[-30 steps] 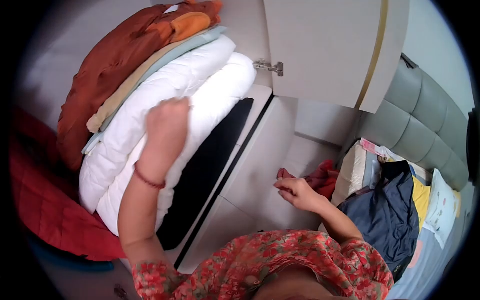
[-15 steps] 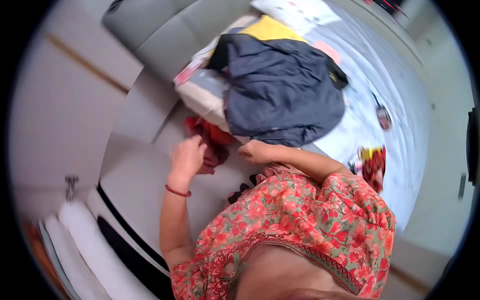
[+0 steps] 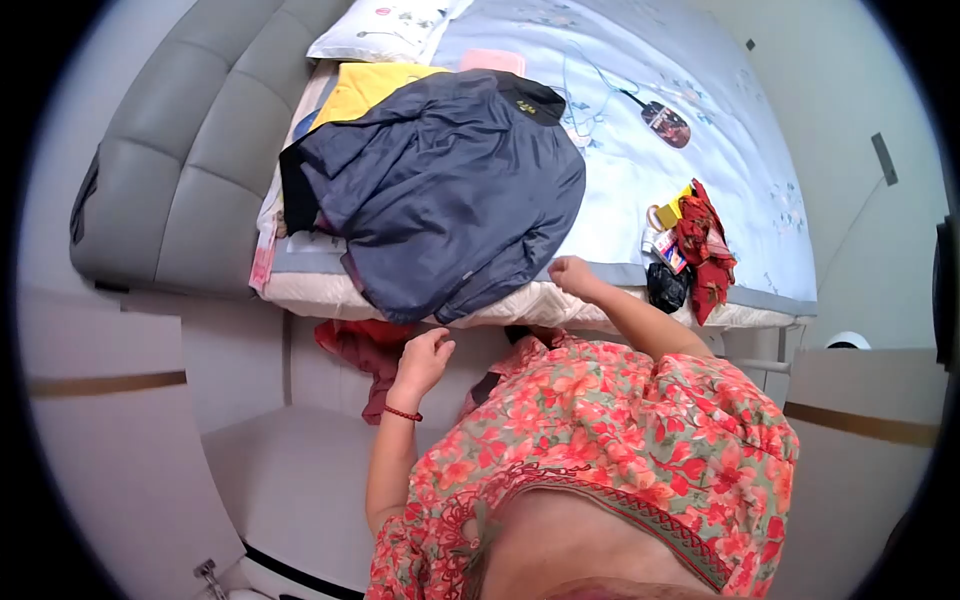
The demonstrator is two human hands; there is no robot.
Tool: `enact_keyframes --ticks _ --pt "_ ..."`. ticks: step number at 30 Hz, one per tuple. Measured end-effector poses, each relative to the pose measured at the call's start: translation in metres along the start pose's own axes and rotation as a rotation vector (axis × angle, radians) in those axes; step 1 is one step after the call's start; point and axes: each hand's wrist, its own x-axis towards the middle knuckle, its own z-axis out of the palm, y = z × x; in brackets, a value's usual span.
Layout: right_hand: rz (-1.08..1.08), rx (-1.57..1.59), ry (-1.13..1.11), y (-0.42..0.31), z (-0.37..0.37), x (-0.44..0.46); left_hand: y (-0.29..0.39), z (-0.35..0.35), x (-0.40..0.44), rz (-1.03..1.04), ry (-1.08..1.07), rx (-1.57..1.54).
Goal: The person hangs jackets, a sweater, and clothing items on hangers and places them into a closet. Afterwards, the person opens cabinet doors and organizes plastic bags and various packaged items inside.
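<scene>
A dark grey jacket (image 3: 440,190) lies spread out with its back up on the bed, its collar pointing away from me and its lower edge hanging over the mattress side. My left hand (image 3: 424,362), a red bracelet on its wrist, is just below that edge, with fingers loosely curled and nothing visible in them. Behind it, a red cloth (image 3: 362,345) hangs low beside the bed. Beyond the jacket's right edge, over the mattress rim, my right hand (image 3: 574,277) is closed in a loose fist. I see nothing in it.
Under the jacket shows a yellow cloth (image 3: 365,88). A pillow (image 3: 385,30) and a pink item (image 3: 492,62) lie farther back. A dark paddle-shaped object (image 3: 665,124), a red patterned cloth (image 3: 708,250) and a black bag (image 3: 667,287) rest to the right. A grey headboard (image 3: 215,140) stands left.
My view has turned, showing more of the bed's right side. My left hand has moved away from the red cloth to below the jacket. My right hand has shifted right, past the jacket's edge.
</scene>
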Motion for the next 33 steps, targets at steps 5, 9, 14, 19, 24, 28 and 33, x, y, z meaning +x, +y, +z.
enact_keyframes --ticks 5,9,14,19,24,28,33 --pt "-0.130 -0.169 0.658 0.030 -0.042 0.099 0.031 0.019 0.043 -0.060 -0.087 -0.014" --pt "0.157 -0.130 0.729 0.012 -0.079 0.156 0.049 0.020 0.077 -0.042 -0.105 -0.015" --pt "0.283 -0.110 0.645 -0.026 -0.105 0.201 0.044 0.012 0.103 -0.099 -0.111 0.060" --pt "0.346 -0.027 0.561 -0.016 -0.126 0.245 0.036 0.011 0.121 -0.174 -0.120 0.110" --pt "0.343 1.062 -0.207 -0.028 -0.166 0.251 0.033 0.017 0.146 -0.229 -0.158 0.115" --pt "0.234 1.065 -0.385 -0.028 -0.158 0.259 0.041 0.020 0.172 -0.174 -0.229 0.164" --pt "0.108 1.427 -0.667 -0.046 -0.155 0.253 0.074 0.011 0.209 -0.148 -0.240 0.211"
